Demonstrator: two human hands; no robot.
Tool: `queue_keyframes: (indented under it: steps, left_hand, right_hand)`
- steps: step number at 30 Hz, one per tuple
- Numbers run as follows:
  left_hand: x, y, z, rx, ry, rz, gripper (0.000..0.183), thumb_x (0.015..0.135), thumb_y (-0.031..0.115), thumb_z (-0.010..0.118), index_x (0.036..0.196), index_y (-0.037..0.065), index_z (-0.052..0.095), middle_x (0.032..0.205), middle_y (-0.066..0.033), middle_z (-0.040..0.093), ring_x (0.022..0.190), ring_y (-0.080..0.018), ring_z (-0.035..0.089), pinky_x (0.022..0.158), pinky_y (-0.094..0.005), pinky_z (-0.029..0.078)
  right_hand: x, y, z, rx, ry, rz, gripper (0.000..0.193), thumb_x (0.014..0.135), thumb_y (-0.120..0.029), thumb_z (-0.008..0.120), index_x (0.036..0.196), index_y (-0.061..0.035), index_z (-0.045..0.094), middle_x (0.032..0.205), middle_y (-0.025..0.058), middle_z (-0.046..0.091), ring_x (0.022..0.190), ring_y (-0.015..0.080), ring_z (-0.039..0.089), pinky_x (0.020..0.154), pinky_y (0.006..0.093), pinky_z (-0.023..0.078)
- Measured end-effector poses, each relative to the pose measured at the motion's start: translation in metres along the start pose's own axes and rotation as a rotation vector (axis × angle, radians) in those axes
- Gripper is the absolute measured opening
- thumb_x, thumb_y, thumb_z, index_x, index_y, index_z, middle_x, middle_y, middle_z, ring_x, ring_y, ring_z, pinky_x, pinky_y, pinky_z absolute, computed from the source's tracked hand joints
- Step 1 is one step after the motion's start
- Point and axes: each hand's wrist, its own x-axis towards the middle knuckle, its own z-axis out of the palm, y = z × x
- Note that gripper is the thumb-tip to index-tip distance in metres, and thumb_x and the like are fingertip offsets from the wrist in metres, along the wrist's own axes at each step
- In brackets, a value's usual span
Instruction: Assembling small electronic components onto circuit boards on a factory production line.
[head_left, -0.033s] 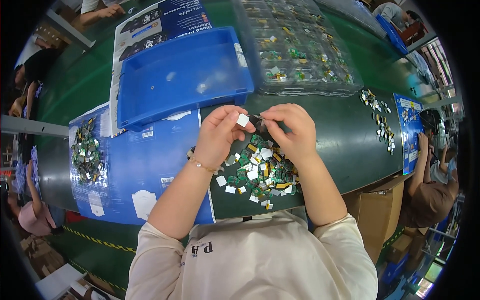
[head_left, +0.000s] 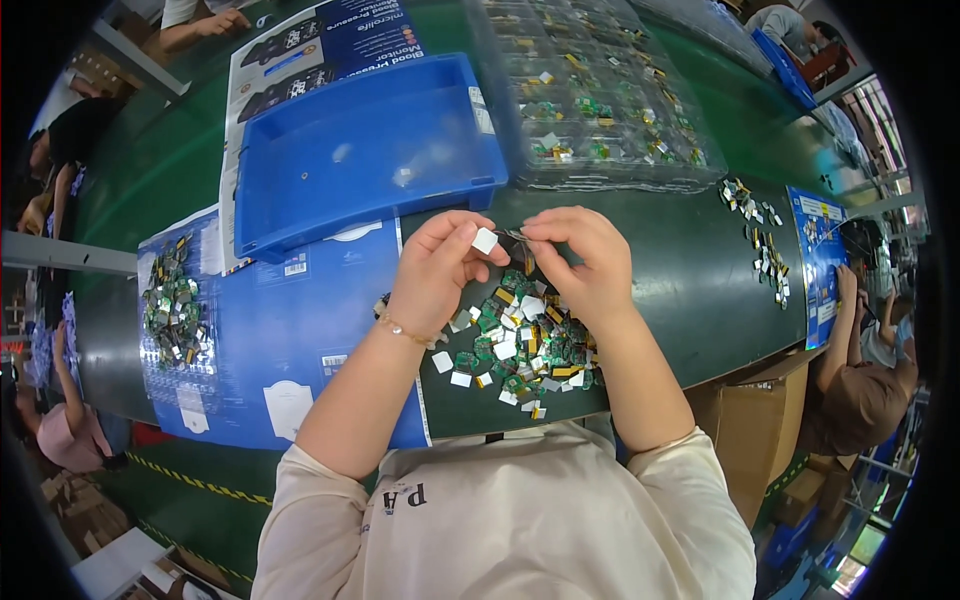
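Observation:
Between the thumb and fingers of my left hand is a small part with a white square face, held above the table. My right hand pinches a thin, dark metallic tool, seemingly tweezers, its tip pointing left toward that part. Most of the tool is hidden by my fingers. Below both hands lies a loose pile of small green circuit boards with white squares and amber strips. My right wrist covers part of the pile's right side.
An open blue bin stands beyond my left hand. Stacked clear trays with boards lie at the far side. A further heap of boards sits at left, others at right. A cardboard box stands right. People work around.
Both hands stay almost in place. Below my right fingertips a small spot that looked pale before now shows amber.

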Motion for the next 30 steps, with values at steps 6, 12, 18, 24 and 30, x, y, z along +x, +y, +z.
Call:
queue_keyframes:
  steps: [6,12,18,24,30]
  left_hand:
    - [-0.002,0.001,-0.001,-0.030,-0.023,-0.035,0.021,0.096,0.022,0.046,0.105,0.005,0.056,0.082,-0.0093,0.065,0.076,-0.0173,0.064,0.060,-0.0246,0.046]
    - [0.000,0.003,0.001,-0.081,-0.021,0.002,0.021,0.097,0.019,0.046,0.107,0.005,0.057,0.086,-0.0059,0.065,0.079,-0.0142,0.064,0.061,-0.0222,0.047]
    - [0.001,0.001,-0.001,-0.042,-0.005,0.003,0.020,0.097,0.019,0.047,0.106,0.005,0.057,0.083,-0.0048,0.065,0.078,-0.0132,0.063,0.062,-0.0221,0.047]
    - [0.000,0.000,0.006,0.239,0.019,-0.017,0.017,0.095,0.014,0.051,0.107,0.004,0.054,0.091,-0.0085,0.066,0.082,-0.0152,0.064,0.064,-0.0231,0.050]
    - [-0.003,-0.003,0.007,0.248,-0.024,0.011,0.017,0.089,0.005,0.058,0.106,0.001,0.056,0.094,-0.0097,0.067,0.079,-0.0150,0.065,0.071,-0.0239,0.053]
  right_hand:
    - [-0.002,-0.005,-0.002,0.292,-0.197,0.400,0.016,0.079,-0.001,0.065,0.094,-0.0046,0.068,0.088,0.0049,0.065,0.080,0.0127,0.061,0.063,0.0210,0.044]
    - [-0.006,0.005,-0.001,0.697,-0.191,0.460,0.023,0.083,-0.003,0.064,0.105,-0.0057,0.068,0.093,0.0008,0.058,0.073,0.0074,0.056,0.062,0.0210,0.045]
    - [-0.004,0.001,-0.001,0.776,-0.254,0.828,0.025,0.085,-0.006,0.065,0.109,-0.0003,0.063,0.083,-0.0006,0.063,0.068,0.0041,0.055,0.063,0.0179,0.044]
    - [0.000,0.004,-0.008,0.881,-0.301,0.875,0.013,0.084,-0.008,0.066,0.093,0.0010,0.065,0.082,0.0039,0.067,0.075,0.0053,0.061,0.066,0.0180,0.047]
    - [0.000,0.005,-0.010,0.865,-0.254,0.931,0.013,0.083,-0.008,0.067,0.091,0.0015,0.063,0.079,0.0033,0.065,0.072,0.0063,0.060,0.064,0.0190,0.047]
